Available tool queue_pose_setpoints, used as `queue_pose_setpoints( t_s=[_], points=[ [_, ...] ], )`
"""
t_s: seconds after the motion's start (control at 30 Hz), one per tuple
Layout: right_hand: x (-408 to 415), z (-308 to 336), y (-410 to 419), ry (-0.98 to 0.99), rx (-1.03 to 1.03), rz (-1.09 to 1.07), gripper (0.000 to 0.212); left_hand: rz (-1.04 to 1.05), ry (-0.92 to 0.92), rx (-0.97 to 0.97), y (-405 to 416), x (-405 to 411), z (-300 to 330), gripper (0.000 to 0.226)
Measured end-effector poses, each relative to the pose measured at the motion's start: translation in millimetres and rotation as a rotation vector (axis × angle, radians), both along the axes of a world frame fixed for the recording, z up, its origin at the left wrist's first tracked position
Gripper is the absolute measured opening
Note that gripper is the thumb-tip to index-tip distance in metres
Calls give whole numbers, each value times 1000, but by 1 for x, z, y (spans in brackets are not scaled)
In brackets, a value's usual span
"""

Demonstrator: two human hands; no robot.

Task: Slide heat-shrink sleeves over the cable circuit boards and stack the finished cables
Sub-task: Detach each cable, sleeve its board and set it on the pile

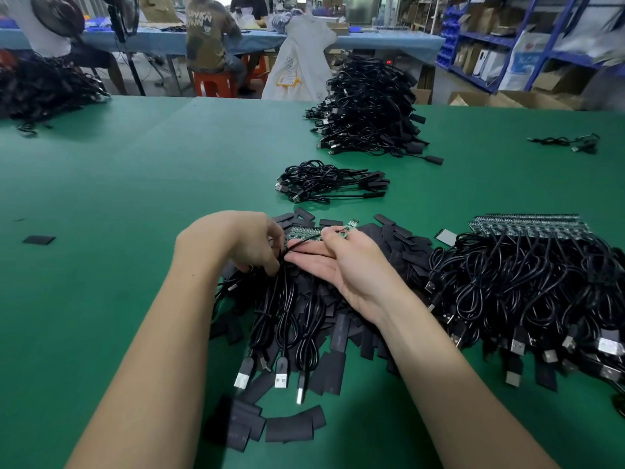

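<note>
Your left hand [243, 242] curls its fingers around a bunch of black cables [287, 319], pinching them where they gather just below the green circuit boards [304, 232]. Your right hand [341, 265] lies beside it, touching it, palm turned up and lower fingers straight, while thumb and forefinger pinch the end of one board. Under both hands spreads a loose heap of flat black heat-shrink sleeves [399, 245], crowding the cables' USB plugs [280, 379] near you. To your right sits a big batch of unsleeved cables [527, 282], their boards lined up in a row. Farther out on the green table [135, 198] lie a small stack of finished cables [331, 181] and, beyond it, a tall pile [372, 106].
</note>
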State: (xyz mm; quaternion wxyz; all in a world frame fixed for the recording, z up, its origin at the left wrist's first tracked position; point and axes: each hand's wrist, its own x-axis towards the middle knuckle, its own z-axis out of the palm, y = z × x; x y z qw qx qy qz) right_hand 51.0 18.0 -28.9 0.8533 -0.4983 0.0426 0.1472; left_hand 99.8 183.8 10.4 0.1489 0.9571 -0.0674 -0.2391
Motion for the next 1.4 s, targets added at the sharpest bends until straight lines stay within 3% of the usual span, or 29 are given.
queue_pose_setpoints(
  t_s=[0.1, 0.17, 0.47, 0.63, 0.73, 0.87, 0.93, 1.0, 1.1, 1.2, 1.3, 1.4],
  points=[
    [0, 3, -6, 103, 214, -17, 15, -38, -73, 27, 3, -2, 6, 20],
    [2, 4, -8, 125, 249, -61, 21, -60, -94, 7, 4, -3, 11, 18],
    [6, 3, -26, -36, -237, -160, 6, -81, -121, 31, 7, -7, 25, 14],
    [2, 3, -23, -49, -264, -135, 5, -25, 4, 0, 3, -9, 25, 31],
    [2, 5, -22, -69, -262, -120, 5, -4, 12, 26, 2, -12, 30, 25],
    [3, 9, -28, -113, -268, -113, 3, -30, -118, 35, 3, -15, 38, 17],
    [4, 11, -35, -116, -283, -127, 5, -56, -55, -23, 0, -18, 38, 15],
    [6, 10, -43, -106, -334, -141, 6, -87, -16, -28, -7, -20, 37, 28],
    [7, 9, -48, -97, -370, -116, 10, -100, -172, -153, -21, -17, 30, 45],
    [8, 9, -52, -141, -502, -83, 16, -94, -248, -434, -40, -15, 19, 36],
    [8, 12, -61, -209, -665, -16, 24, -133, -243, -564, -51, -13, 5, 17],
    [8, 16, -76, -333, -1036, -28, 23, -92, -286, -602, -52, -8, -3, 10]
  ],
)
